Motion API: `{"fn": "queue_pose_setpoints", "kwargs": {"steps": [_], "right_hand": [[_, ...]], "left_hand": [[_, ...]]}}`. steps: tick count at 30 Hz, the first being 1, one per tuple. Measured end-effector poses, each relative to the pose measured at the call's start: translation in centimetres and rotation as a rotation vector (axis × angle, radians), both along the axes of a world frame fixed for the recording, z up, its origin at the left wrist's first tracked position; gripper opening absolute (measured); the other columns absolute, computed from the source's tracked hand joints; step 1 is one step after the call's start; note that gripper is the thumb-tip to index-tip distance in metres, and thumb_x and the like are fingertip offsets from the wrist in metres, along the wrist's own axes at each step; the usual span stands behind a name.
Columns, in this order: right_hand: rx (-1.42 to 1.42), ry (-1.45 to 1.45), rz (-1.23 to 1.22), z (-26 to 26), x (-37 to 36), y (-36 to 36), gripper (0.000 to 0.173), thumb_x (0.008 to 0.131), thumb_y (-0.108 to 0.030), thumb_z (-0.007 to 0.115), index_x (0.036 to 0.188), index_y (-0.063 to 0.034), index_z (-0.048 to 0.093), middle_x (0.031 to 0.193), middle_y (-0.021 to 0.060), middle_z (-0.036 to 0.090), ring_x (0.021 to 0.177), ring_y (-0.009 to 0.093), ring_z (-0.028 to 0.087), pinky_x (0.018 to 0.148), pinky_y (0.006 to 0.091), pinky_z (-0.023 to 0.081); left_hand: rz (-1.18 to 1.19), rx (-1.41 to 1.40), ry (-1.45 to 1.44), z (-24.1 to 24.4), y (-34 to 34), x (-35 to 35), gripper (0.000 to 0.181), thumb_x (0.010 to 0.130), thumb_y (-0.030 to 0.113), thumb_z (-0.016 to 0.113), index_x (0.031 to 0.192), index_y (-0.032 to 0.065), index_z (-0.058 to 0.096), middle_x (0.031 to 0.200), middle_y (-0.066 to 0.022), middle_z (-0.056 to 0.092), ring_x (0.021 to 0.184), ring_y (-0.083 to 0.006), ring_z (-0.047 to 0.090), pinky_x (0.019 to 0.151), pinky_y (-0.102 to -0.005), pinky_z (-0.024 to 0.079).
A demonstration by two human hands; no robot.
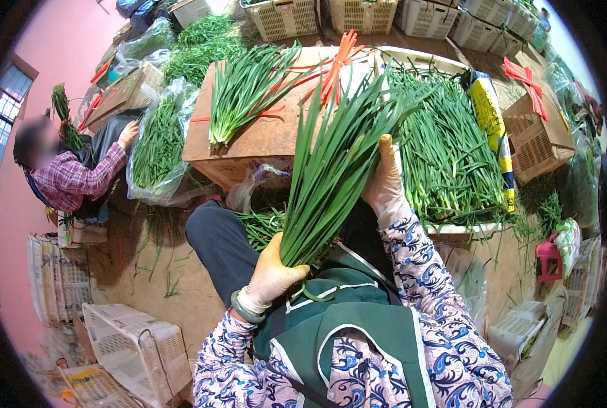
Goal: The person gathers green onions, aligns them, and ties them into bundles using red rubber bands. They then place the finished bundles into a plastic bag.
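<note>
My left hand [275, 275], in a pale glove, is closed around the lower end of a bunch of long green garlic chives [329, 178] above my lap. My right hand [386, 176], gloved too, supports the upper right side of the same bunch, its thumb raised and its fingers partly hidden by the leaves. Beyond the bunch, a smaller bundle of chives [244, 94] lies on a wooden board [262, 137], with a red tie near it. Red ties [340, 64] are heaped on the board's far side.
At right, a white crate [466, 229] is full of chives, a yellow-blue packet [489, 122] along its edge. A plastic bag of greens [155, 148] stands at left, near a seated person [74, 178] in a plaid shirt. An overturned plastic basket [140, 347] lies lower left.
</note>
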State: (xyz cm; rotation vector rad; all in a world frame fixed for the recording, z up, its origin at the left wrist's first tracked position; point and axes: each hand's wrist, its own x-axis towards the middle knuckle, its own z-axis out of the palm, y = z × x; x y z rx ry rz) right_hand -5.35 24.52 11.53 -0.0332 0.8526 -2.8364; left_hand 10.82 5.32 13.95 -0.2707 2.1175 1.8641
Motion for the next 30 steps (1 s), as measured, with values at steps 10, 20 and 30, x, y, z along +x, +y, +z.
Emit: {"fn": "queue_pose_setpoints", "kwargs": {"steps": [10,20,30], "right_hand": [[-0.002,-0.247,0.034,-0.6,-0.4,0.6,0.044,0.074,0.002,0.066,0.112,-0.0095,0.049,0.086,0.0074,0.062,0.075,0.020,0.064,0.067,0.0360,0.057],[0.055,-0.102,0.068,-1.5,-1.0,0.3,0.032,0.078,-0.006,0.066,0.108,-0.0021,0.058,0.092,0.0071,0.066,0.078,0.019,0.065,0.072,0.0336,0.056],[-0.086,-0.133,0.618,-3.0,-2.1,0.2,0.080,0.079,-0.047,0.066,0.133,0.0037,0.037,0.138,0.0227,0.038,0.120,0.043,0.045,0.096,0.0488,0.045]], "left_hand": [[0.027,0.009,0.006,-0.7,0.6,0.2,0.057,0.068,-0.002,0.067,0.120,-0.0010,0.043,0.102,-0.0079,0.060,0.092,-0.0150,0.057,0.084,-0.0269,0.046],[-0.020,0.023,0.000,-0.5,1.2,0.2,0.058,0.068,-0.001,0.067,0.121,-0.0004,0.044,0.104,-0.0073,0.059,0.096,-0.0142,0.056,0.087,-0.0263,0.044],[-0.134,-0.064,0.020,-1.3,0.8,0.5,0.059,0.068,0.002,0.068,0.121,-0.0009,0.044,0.103,-0.0091,0.061,0.094,-0.0137,0.057,0.085,-0.0272,0.045]]}}
